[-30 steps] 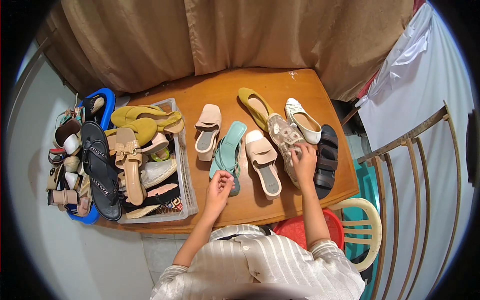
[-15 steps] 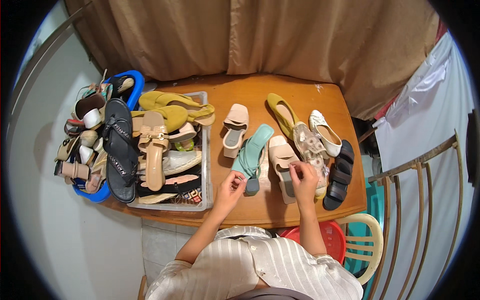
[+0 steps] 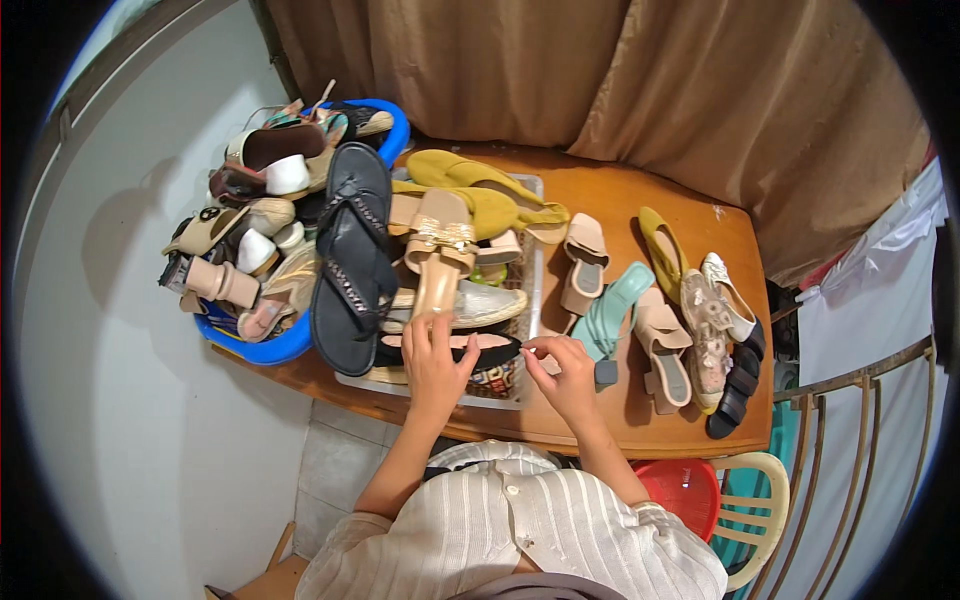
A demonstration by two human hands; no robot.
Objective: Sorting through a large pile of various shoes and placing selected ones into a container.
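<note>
A tan slide sandal (image 3: pixel 437 282) with a gold-trimmed strap lies footbed up, toe pointing away, atop a clear plastic crate (image 3: pixel 537 290) of footwear, its heel meeting the left hand's (image 3: pixel 436 368) fingers. Nearer, a black flat shoe (image 3: pixel 488 358) with pink insole lies crosswise, one end beside the right hand (image 3: pixel 566 377).

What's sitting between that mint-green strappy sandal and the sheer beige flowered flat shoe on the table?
In the head view, a beige slide with a grey insole lies between the mint-green sandal and the flowered flat.
</note>
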